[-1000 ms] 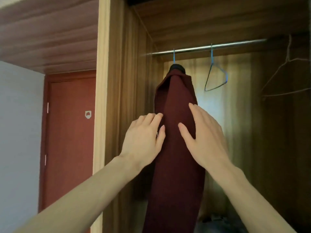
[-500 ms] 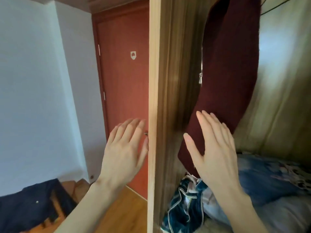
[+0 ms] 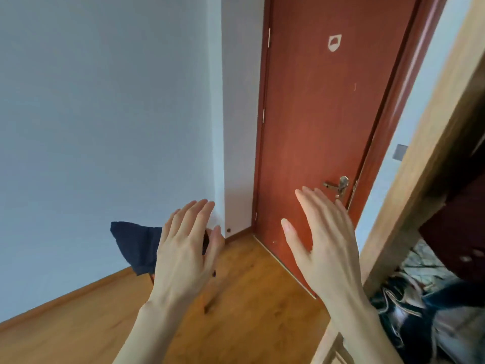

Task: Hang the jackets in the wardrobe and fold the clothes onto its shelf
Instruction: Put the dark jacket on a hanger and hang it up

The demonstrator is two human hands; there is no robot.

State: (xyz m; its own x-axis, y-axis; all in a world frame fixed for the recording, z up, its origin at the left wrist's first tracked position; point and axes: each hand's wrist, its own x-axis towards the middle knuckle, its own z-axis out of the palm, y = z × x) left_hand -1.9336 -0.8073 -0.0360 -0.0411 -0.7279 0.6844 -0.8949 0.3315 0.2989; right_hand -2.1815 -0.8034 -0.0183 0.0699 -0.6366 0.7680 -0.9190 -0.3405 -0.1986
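Both my hands are raised in front of me with straight fingers and hold nothing. My left hand (image 3: 186,248) is in front of a dark navy garment (image 3: 133,245) that hangs over something low by the white wall. My right hand (image 3: 325,240) is in front of the red door. At the far right stands the wardrobe's wooden side panel (image 3: 420,179). Inside it hangs the dark maroon jacket (image 3: 456,224), seen only in its lower part. Under it lies a heap of crumpled clothes (image 3: 425,306) in blue, white and dark cloth.
A red door (image 3: 322,114) with a brass handle (image 3: 338,186) is shut straight ahead. A white wall (image 3: 105,114) fills the left. Wooden floor (image 3: 236,306) runs below my hands.
My view has swung left, away from the wardrobe toward the door and wall. Both hands have come off the maroon jacket, which stays hanging, and now float free with nothing in them.
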